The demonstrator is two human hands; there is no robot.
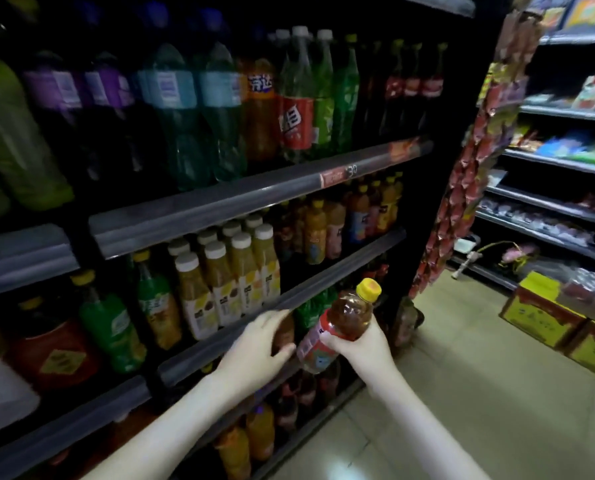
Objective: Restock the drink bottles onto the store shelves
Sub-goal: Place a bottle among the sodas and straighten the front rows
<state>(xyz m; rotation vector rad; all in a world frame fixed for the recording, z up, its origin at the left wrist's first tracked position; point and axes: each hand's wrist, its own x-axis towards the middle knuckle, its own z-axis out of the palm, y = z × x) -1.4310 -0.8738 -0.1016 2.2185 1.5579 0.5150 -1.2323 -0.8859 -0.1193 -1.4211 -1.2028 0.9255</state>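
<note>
Shelf edge (323, 284) just above left hand (258, 341), dark bottle (284, 332)

30 on price strip (352, 170), 芬达 on orange bottle (260, 109)

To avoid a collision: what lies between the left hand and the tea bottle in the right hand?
A dark bottle, gripped by the left hand, lies between it and the tea bottle; the head view shows it.

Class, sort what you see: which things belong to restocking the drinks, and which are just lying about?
Part of the job: tea bottle in the right hand; dark bottle gripped by the left hand; drink shelf.
Just lying about: yellow boxes on the floor; hanging snack packets; snack shelves.
</note>
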